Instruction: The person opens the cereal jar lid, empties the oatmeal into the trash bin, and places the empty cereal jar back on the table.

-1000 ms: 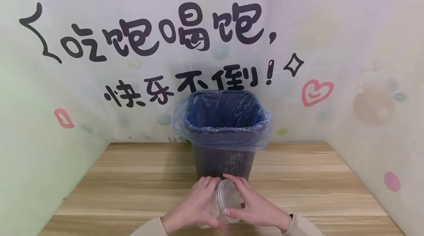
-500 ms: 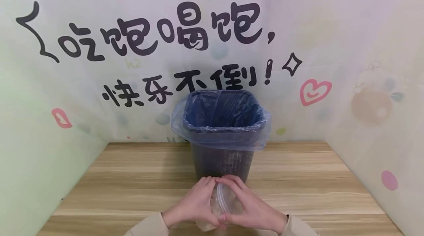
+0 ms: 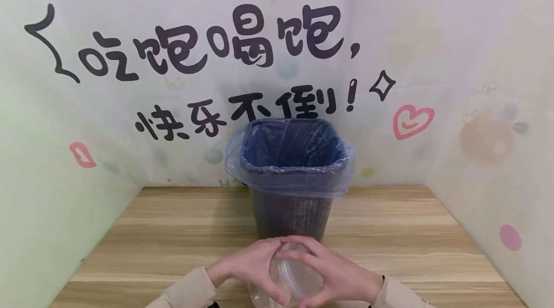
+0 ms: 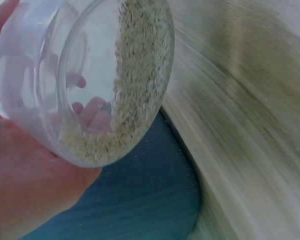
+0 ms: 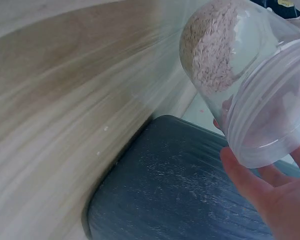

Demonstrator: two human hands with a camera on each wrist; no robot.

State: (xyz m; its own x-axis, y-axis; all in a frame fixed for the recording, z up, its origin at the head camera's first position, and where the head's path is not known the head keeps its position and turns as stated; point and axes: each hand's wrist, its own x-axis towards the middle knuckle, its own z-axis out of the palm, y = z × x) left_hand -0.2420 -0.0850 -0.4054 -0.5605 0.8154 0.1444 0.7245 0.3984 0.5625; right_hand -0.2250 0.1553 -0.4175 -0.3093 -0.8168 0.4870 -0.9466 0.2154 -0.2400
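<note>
Both hands hold a clear jar [image 4: 92, 60] with pale, rice-like grains [image 4: 140, 65] in its lower part. The jar leans on its side, its ribbed translucent lid [image 5: 270, 110] turned toward my right hand. My left hand [image 3: 255, 264] wraps round the jar's body, thumb on the near side. With fingers and thumb bent round the lid's rim, my right hand [image 3: 339, 269] grips the lid. In the head view, the fingertips of the two hands come together at the jar's far side.
A dark bin [image 3: 294, 212] lined with a blue plastic bag [image 3: 281, 180] stands upright just beyond the hands on the wood-grain table [image 3: 173, 231]. Behind it hangs a pale printed backdrop [image 3: 389, 34], with matching walls at left and right.
The hands and jar have drawn a little toward the person, lower in the head view. My right fingers have shifted round the lid, and more of the jar's bottom end shows at left.
</note>
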